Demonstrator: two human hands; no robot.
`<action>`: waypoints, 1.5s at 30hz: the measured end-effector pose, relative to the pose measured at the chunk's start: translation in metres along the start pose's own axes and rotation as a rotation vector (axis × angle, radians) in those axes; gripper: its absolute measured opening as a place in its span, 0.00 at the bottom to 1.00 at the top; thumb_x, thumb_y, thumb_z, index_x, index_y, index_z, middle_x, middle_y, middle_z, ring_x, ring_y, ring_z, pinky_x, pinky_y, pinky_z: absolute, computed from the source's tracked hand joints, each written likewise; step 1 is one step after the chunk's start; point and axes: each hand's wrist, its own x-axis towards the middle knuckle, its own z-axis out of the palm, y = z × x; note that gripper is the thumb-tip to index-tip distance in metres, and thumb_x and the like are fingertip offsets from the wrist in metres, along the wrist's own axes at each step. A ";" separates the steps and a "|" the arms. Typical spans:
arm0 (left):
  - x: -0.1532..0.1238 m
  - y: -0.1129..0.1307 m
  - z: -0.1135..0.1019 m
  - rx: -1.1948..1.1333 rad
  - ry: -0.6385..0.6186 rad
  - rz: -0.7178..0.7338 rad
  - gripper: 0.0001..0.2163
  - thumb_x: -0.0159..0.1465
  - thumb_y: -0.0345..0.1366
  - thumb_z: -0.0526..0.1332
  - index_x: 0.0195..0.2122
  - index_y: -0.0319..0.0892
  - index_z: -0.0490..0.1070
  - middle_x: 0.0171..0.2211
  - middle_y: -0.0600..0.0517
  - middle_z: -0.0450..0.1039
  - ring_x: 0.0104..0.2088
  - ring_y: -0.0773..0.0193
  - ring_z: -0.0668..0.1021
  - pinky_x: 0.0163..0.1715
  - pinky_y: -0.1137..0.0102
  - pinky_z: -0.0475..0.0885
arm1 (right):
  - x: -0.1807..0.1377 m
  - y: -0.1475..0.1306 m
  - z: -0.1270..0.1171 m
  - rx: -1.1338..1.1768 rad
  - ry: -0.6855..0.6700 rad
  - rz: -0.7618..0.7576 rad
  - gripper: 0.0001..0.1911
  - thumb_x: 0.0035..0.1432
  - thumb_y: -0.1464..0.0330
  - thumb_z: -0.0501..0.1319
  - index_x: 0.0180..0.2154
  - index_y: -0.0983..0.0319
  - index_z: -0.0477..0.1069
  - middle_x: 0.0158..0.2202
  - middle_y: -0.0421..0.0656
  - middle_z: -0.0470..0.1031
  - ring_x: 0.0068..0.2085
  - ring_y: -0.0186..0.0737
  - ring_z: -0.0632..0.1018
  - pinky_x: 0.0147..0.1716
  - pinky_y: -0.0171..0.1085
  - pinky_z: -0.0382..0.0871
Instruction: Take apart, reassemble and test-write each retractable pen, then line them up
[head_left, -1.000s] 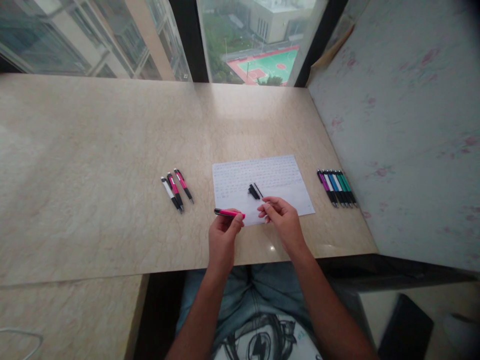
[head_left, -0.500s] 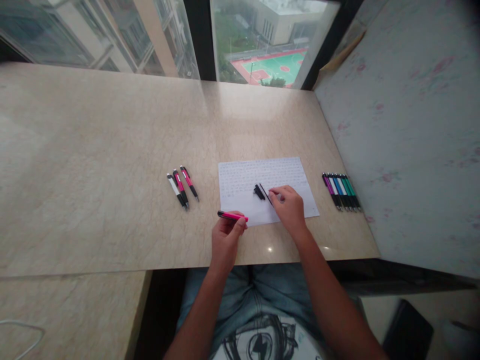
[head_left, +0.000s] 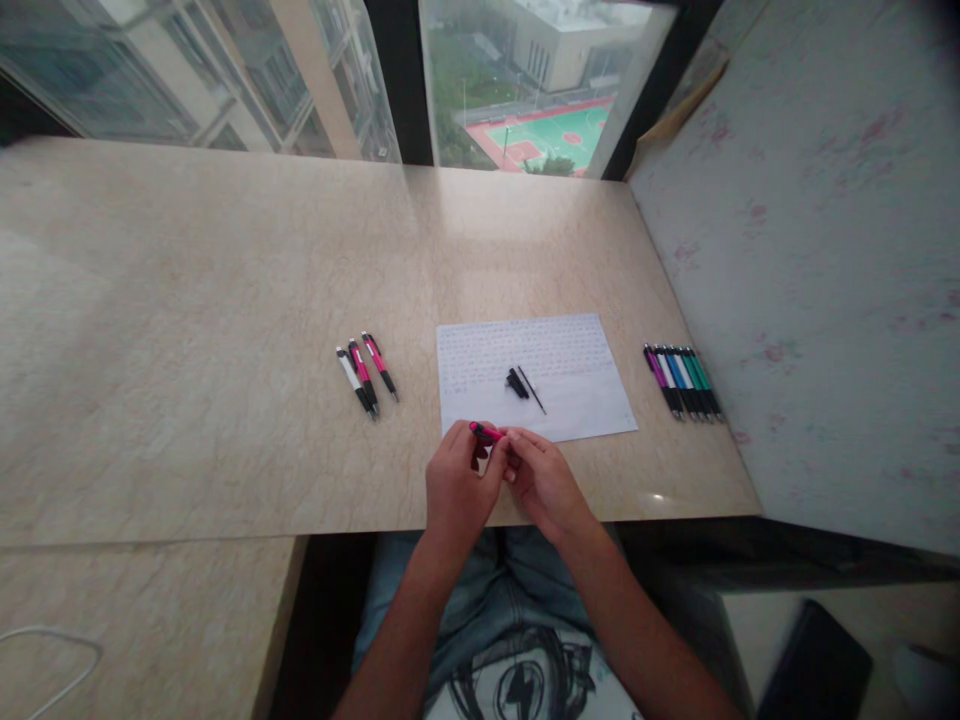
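Note:
A pink pen barrel [head_left: 486, 432] with a dark end is gripped in my left hand [head_left: 459, 485], just off the near edge of the written sheet of paper [head_left: 577, 400]. My right hand [head_left: 546, 485] meets it there, thumb and fingers pinched at the barrel's right end, partly hiding it. On the paper lie a thin dark pen refill [head_left: 532, 390] and, left of it, small black pen parts [head_left: 517, 383]; their exact kind is too small to tell.
Left of the paper lie a white pen [head_left: 356, 383] and two pink pens [head_left: 380, 366]. A row of several coloured pens [head_left: 682, 383] lies by the flowered wall [head_left: 795, 280] on the right. The stone counter [head_left: 225, 350] runs back to the window.
My right hand has let go of the refill, leaving it on the paper, and has come down and left to the pink barrel. My left hand has turned the barrel slightly.

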 end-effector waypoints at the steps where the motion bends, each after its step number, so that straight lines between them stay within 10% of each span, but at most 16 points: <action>1: 0.000 0.002 -0.001 0.022 -0.002 0.015 0.04 0.61 0.36 0.64 0.34 0.42 0.73 0.28 0.52 0.72 0.27 0.65 0.73 0.28 0.71 0.66 | 0.000 0.001 0.000 0.018 0.004 0.012 0.12 0.51 0.60 0.69 0.34 0.61 0.78 0.31 0.42 0.77 0.29 0.35 0.71 0.24 0.32 0.62; 16: -0.002 -0.010 0.007 -0.556 -0.072 -0.377 0.11 0.61 0.42 0.65 0.39 0.41 0.78 0.35 0.48 0.79 0.35 0.60 0.79 0.37 0.67 0.72 | -0.008 -0.015 -0.011 -0.513 -0.015 -0.205 0.11 0.56 0.60 0.65 0.37 0.60 0.76 0.31 0.42 0.78 0.32 0.38 0.76 0.30 0.35 0.68; 22: -0.001 -0.008 0.007 -0.472 -0.127 -0.279 0.10 0.62 0.41 0.63 0.40 0.42 0.79 0.35 0.47 0.79 0.36 0.58 0.79 0.37 0.66 0.72 | -0.006 -0.020 -0.024 -0.730 -0.026 -0.304 0.12 0.59 0.58 0.62 0.37 0.60 0.76 0.32 0.43 0.79 0.33 0.40 0.77 0.33 0.38 0.70; 30: -0.007 -0.019 0.007 -0.171 -0.027 -0.043 0.07 0.64 0.38 0.61 0.37 0.44 0.78 0.32 0.49 0.78 0.29 0.62 0.76 0.31 0.69 0.67 | 0.015 -0.047 -0.065 -1.353 0.449 -0.693 0.14 0.63 0.61 0.56 0.36 0.63 0.75 0.30 0.44 0.77 0.29 0.40 0.74 0.32 0.39 0.65; 45: -0.012 -0.023 0.010 -0.141 -0.087 0.010 0.09 0.67 0.38 0.57 0.37 0.43 0.77 0.31 0.48 0.76 0.31 0.62 0.75 0.32 0.68 0.69 | 0.033 -0.046 -0.073 -1.694 0.422 -0.772 0.18 0.65 0.59 0.53 0.39 0.63 0.77 0.34 0.50 0.78 0.35 0.47 0.74 0.35 0.41 0.62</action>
